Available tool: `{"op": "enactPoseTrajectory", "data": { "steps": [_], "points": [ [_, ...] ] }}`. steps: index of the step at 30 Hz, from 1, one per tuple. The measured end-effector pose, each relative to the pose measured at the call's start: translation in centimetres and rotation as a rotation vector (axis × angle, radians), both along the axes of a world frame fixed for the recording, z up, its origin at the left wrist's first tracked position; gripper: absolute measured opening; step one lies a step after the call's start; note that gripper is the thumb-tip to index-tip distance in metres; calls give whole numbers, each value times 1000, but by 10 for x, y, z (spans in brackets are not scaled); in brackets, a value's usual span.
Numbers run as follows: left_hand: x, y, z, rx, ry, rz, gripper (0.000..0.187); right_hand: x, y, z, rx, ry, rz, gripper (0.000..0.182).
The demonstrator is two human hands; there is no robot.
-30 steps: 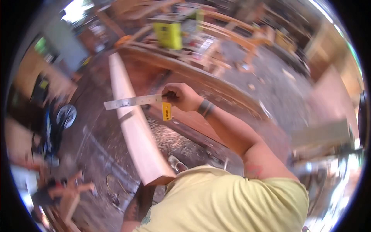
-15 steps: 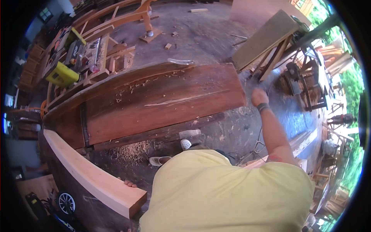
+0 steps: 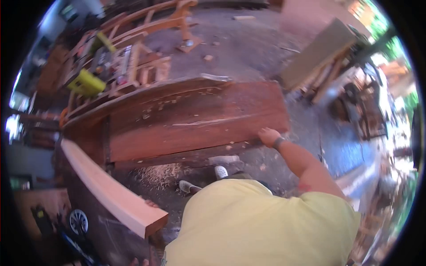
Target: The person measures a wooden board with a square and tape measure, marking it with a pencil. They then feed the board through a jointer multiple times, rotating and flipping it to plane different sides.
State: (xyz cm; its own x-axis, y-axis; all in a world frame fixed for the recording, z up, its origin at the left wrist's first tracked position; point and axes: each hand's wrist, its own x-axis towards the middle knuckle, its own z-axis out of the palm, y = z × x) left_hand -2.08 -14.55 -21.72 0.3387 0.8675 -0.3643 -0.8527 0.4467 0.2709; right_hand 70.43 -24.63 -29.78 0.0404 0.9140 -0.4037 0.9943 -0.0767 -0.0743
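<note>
My right hand point(image 3: 269, 137) is at the near right edge of a large reddish-brown wood slab point(image 3: 199, 144), its fingers stretched out and overlapping the surface. A dark band circles that wrist. To the left, a pale curved timber beam point(image 3: 108, 188) runs diagonally toward me, its cut end closest. Fingers of my left hand point(image 3: 152, 203) curl at the beam's edge near that end; the rest of the hand and the arm are hidden. My yellow shirt point(image 3: 262, 226) fills the lower middle.
Wood shavings point(image 3: 159, 175) lie on the floor by my white shoes point(image 3: 221, 171). A yellow-green machine point(image 3: 86, 83) stands among wooden frames at upper left. A grey-brown board point(image 3: 317, 53) leans at upper right. A spoked wheel point(image 3: 79, 221) is at lower left.
My right hand has moved left and down from beside the slab to its near edge, and its fingers have opened. The view has shifted slightly. My left hand stays at the beam.
</note>
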Motion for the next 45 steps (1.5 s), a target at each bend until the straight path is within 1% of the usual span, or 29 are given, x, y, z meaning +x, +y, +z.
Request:
{"op": "enactPoseTrajectory", "data": {
  "steps": [1, 2, 3, 5, 10, 15, 19, 25, 28, 31, 32, 34, 36, 39, 40, 42, 45],
  "points": [
    [-2, -5, 1, 0, -3, 11, 58, 5, -1, -2, 10, 14, 81, 35],
    [-2, -10, 2, 2, -14, 17, 58, 7, 2, 3, -51, 35, 67, 38],
    [-2, -14, 0, 1, -24, 21, 58, 13, 1, -1, -25, 64, 77, 37],
    [1, -21, 0, -7, -55, 34, 58, 19, 5, -3, -51, 48, 111, 33],
    [3, -29, -3, 12, -99, 55, 57, 22, 17, 0, -74, 71, 255, 27],
    [1, -38, -5, 26, -120, 74, 57, 26, 18, 2, -50, 121, 243, 22],
    [0, -38, -6, 28, -129, 78, 56, 20, 8, 4, -18, 120, 118, 20],
    [3, -41, -9, 28, -136, 81, 56, 24, 11, 11, 17, 113, 273, 19],
    [5, -37, -8, 35, -137, 75, 55, 17, 6, 0, 64, 77, 196, 18],
    [6, -36, -8, 37, -152, 81, 55, 24, 6, -1, 115, 107, 282, 19],
    [6, -36, -7, 27, -161, 73, 55, 28, 7, -1, 138, 101, 267, 19],
    [4, -36, -6, 27, -125, 82, 55, 31, -1, 13, 166, 99, 201, 20],
    [5, -31, -6, 15, -99, 78, 54, 31, -10, 25, 165, 99, 268, 19],
    [7, -24, -7, 17, -92, 71, 54, 12, 10, 33, 208, 152, 333, 18],
    [6, -23, -7, 21, -87, 76, 54, 0, 15, 30, 222, 183, 349, 18],
    [8, -23, -8, 29, -88, 76, 54, -21, 32, 6, 145, 156, 334, 21],
    [10, -26, -11, 32, -99, 85, 53, -29, 48, -9, 91, 173, 336, 23]
  ]
}}
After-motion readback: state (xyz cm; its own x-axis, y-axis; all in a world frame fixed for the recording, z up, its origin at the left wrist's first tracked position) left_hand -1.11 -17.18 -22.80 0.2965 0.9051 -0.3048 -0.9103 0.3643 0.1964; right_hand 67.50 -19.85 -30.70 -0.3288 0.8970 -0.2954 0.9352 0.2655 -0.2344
